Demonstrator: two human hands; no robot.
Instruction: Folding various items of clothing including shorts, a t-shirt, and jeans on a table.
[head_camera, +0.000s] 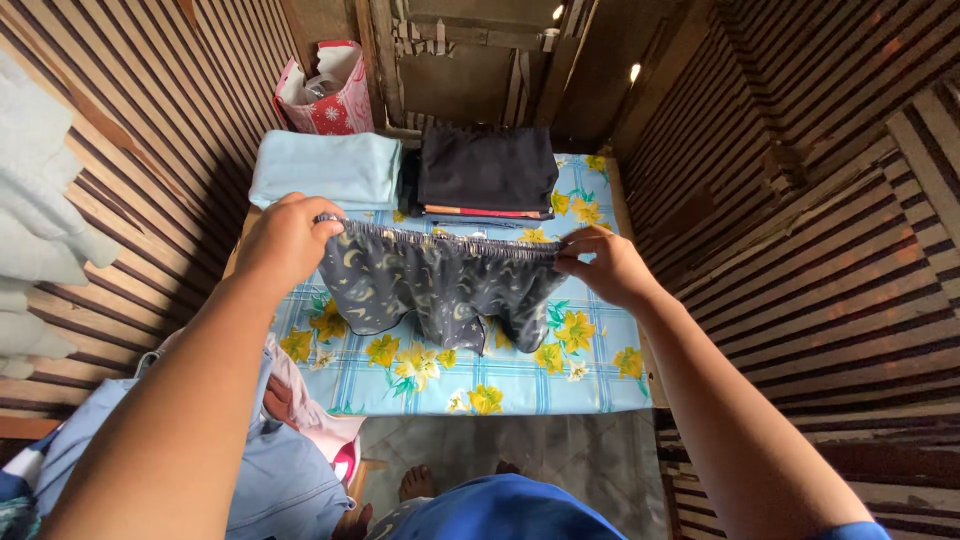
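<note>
I see both bare arms stretched forward and angled in toward each other. My left hand (285, 240) is curled closed, knuckles up, thumb tucked under. My right hand (605, 265) pinches shut with thumb and fingertips, wrist slightly bent. Both hands sit level, well apart.

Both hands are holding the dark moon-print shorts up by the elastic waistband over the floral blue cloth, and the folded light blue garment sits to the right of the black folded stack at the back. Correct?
Not quite. In the head view the folded light blue garment lies to the left of the black folded stack, not the right. The rest holds: the left hand and right hand hold the dark moon-print shorts by the elastic waistband over the floral blue cloth.
</note>
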